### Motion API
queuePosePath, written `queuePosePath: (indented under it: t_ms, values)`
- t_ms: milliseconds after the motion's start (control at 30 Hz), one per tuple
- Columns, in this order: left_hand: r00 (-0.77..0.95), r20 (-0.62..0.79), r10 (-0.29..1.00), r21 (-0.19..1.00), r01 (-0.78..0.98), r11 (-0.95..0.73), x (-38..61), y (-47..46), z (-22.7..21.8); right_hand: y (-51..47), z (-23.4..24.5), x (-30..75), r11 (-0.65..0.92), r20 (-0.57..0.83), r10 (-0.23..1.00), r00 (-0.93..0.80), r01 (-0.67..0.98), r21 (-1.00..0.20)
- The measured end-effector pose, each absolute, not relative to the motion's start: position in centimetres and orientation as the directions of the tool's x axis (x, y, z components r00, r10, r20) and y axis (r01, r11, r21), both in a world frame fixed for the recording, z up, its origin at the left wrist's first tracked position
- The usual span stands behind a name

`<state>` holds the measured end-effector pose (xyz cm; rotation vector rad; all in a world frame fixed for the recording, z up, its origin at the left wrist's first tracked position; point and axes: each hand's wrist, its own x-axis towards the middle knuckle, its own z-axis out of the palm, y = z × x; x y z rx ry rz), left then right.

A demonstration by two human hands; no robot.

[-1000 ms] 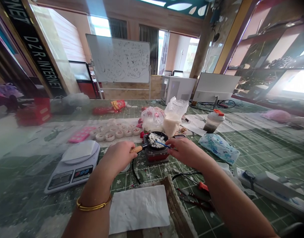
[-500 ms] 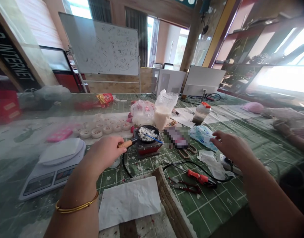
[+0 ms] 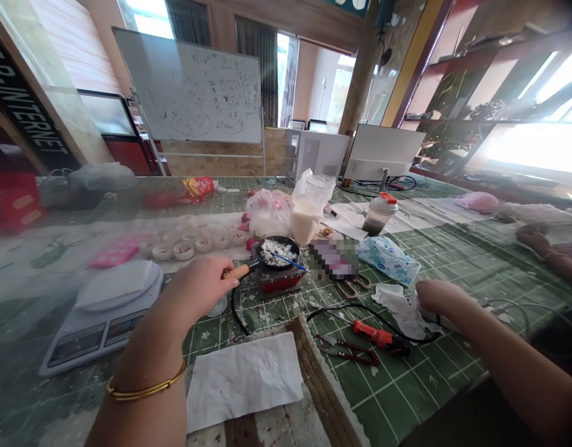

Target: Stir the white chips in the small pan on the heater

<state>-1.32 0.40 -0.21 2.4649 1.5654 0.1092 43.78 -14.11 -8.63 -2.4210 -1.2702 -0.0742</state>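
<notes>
My left hand (image 3: 210,278) is wrapped round the wooden handle of a small black frying pan (image 3: 292,263). White crumbly pieces (image 3: 274,251) fill the pan, and a thin blue stick (image 3: 290,261) rests among them. Under the pan stands a small red-sided hot plate (image 3: 280,283). At the right, my right hand (image 3: 441,297) has its fingers curled down over the spot of the white power strip, beside a crumpled white tissue (image 3: 395,304). What its fingertips hold, if anything, is hidden. The blue tissue pack (image 3: 389,259) lies just beyond it.
A white kitchen scale (image 3: 104,316) stands at the left near several small round tubs (image 3: 183,251). In front lies a white paper sheet (image 3: 246,380). A red-handled tool (image 3: 376,335), snips (image 3: 348,351) and a black cable are at centre right. Another person's hand (image 3: 532,239) shows far right.
My right hand has moved down and slightly right, from beside the tissue pack to the power strip, and its fingers have curled in. My left hand keeps its hold on the pan.
</notes>
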Motion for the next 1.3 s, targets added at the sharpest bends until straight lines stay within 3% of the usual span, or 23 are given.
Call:
queuePosePath:
  t_ms: [133,333,533,700,800,900,967,1033,1133,1300]
  values:
    - [0.425,-0.047,0.904,0.222,0.887,-0.406,-1.3,0.3,-0.2,-13.6,-8.7,43.9,-0.566,-0.056,0.824,0.564,0.818,-0.098]
    - [0.415,-0.066,0.907,0.230,0.891,-0.391,-1.4,0.4,-0.3,-13.2,-8.5,43.7,-0.549,-0.213,0.797,0.564,0.825,0.133]
    - [0.432,-0.050,0.901,0.224,0.884,-0.411,-1.4,0.5,-0.4,-13.2,-7.7,43.4,-0.523,-0.254,0.786,0.564,0.825,0.214]
    - [0.414,-0.073,0.907,0.219,0.894,-0.391,-1.3,0.1,0.0,-12.5,-5.1,40.9,-0.504,-0.164,0.823,0.544,0.832,0.230]
    - [0.408,-0.066,0.911,0.221,0.896,-0.385,-1.2,0.0,0.2,-11.4,-3.6,37.3,-0.405,-0.044,0.908,0.417,0.899,0.168]
    - [0.412,-0.059,0.909,0.221,0.893,-0.391,-1.3,0.0,0.2,-9.9,-3.1,32.5,-0.048,0.150,0.985,0.083,0.973,-0.224]
    - [0.412,-0.050,0.910,0.214,0.894,-0.393,-1.3,0.0,0.1,-8.7,-3.4,29.6,0.190,0.231,0.967,-0.108,0.908,-0.374]
    - [0.411,-0.042,0.910,0.208,0.895,-0.395,-1.4,0.1,0.0,-7.5,-3.9,27.2,0.373,0.312,0.912,-0.265,0.853,-0.366]
    - [0.406,-0.038,0.913,0.203,0.898,-0.391,-1.4,0.2,-0.1,-5.9,-4.5,25.1,0.514,0.375,0.839,-0.394,0.800,-0.310]
    - [0.391,-0.068,0.918,0.212,0.905,-0.369,-1.4,0.1,-0.1,-4.3,-3.9,24.1,0.553,0.540,0.780,-0.316,0.751,-0.360]
